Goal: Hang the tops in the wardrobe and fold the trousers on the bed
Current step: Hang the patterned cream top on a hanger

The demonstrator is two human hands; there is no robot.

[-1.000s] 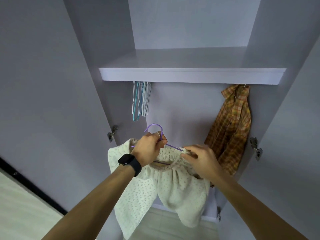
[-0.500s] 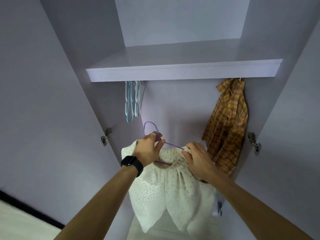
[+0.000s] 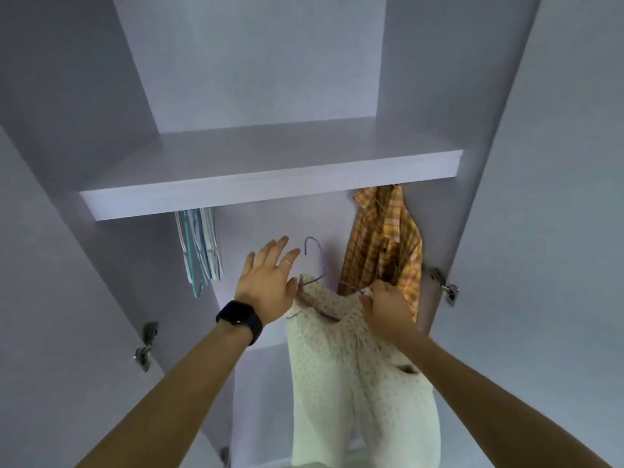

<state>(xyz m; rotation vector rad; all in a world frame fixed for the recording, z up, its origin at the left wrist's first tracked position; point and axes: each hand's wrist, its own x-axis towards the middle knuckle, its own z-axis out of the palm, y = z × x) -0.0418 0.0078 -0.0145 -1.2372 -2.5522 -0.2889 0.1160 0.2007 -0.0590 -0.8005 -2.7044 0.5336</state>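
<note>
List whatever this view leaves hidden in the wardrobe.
1. Rail: head view, behind the shelf front edge, so what holds the checked shirt and spare hangers is unseen.
2. Right hand fingertips: curled behind the hand into the white top.
3. Purple hanger arms: mostly under the top.
4. Bed and trousers: outside the frame.
</note>
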